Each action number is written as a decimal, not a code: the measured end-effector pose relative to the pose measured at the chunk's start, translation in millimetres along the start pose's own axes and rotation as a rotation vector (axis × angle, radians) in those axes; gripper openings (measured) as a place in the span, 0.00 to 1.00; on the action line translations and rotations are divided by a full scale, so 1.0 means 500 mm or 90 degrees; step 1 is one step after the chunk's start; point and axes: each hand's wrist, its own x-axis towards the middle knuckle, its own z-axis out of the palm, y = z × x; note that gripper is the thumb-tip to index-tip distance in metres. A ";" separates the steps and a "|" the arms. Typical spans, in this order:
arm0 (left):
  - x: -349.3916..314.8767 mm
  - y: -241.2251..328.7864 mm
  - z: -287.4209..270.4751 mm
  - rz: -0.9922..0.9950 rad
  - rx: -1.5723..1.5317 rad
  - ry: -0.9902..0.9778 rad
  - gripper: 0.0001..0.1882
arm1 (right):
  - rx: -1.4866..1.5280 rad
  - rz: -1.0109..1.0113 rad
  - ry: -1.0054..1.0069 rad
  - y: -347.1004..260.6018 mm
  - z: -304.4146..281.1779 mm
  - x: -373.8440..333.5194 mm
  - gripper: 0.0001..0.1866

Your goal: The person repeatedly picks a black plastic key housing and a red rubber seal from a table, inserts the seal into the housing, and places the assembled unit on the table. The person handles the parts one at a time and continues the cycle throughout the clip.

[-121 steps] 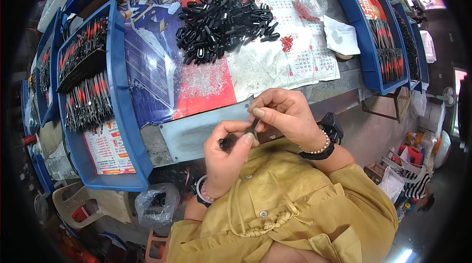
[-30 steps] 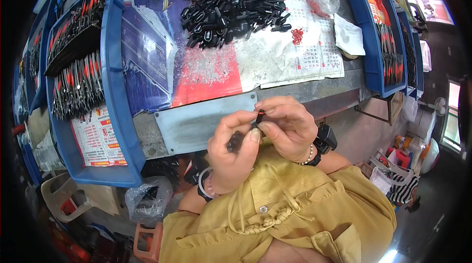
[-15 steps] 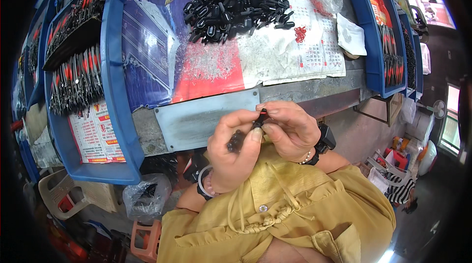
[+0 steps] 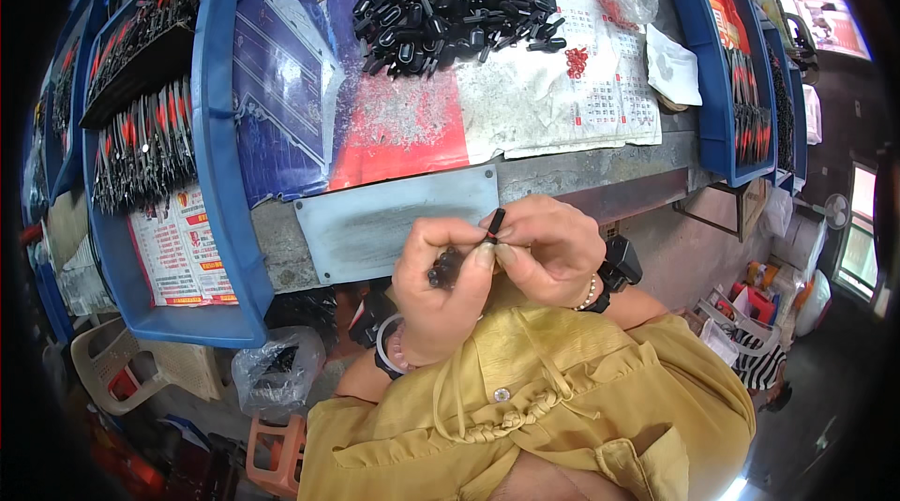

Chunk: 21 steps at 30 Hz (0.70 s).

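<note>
Both the left hand [image 4: 439,287] and the right hand [image 4: 553,250] pinched a small black part [image 4: 494,220] near the desk [image 4: 581,173] edge.

Hands: our left hand [image 4: 439,290] and right hand [image 4: 553,253] meet at lower centre, below the bench edge [image 4: 581,173].
Pile: small parts [image 4: 455,0] lie on the paper sheets [image 4: 553,98], upper centre.
Trays: one tray [image 4: 220,173] at frame left, another tray [image 4: 698,60] at upper right.
</note>
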 end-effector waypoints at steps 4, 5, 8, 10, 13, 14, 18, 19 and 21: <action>-0.001 0.004 0.001 -0.041 -0.032 0.017 0.10 | 0.079 0.070 0.081 -0.004 0.014 -0.001 0.08; -0.001 0.005 0.000 -0.046 -0.033 0.016 0.10 | 0.066 0.068 0.078 -0.005 0.015 -0.001 0.07; 0.001 0.005 0.001 -0.053 -0.049 0.012 0.11 | 0.039 0.028 0.042 -0.006 0.011 0.001 0.08; 0.003 0.007 -0.002 -0.049 -0.067 0.001 0.11 | 0.041 0.028 0.015 -0.008 0.006 0.003 0.08; 0.002 0.015 -0.007 -0.140 -0.153 -0.017 0.11 | 0.139 0.113 0.017 -0.014 0.003 0.008 0.07; 0.008 0.015 -0.010 -0.162 -0.201 -0.040 0.11 | 0.217 0.160 0.039 -0.015 0.006 0.011 0.06; 0.022 0.018 -0.019 -0.231 -0.332 -0.096 0.12 | 0.316 0.292 0.032 -0.026 0.008 0.026 0.06; 0.023 0.020 -0.019 -0.243 -0.352 -0.107 0.12 | 0.304 0.296 -0.002 -0.027 0.005 0.031 0.07; 0.022 0.022 -0.020 -0.257 -0.333 -0.116 0.17 | 0.188 0.268 -0.077 -0.026 -0.002 0.043 0.06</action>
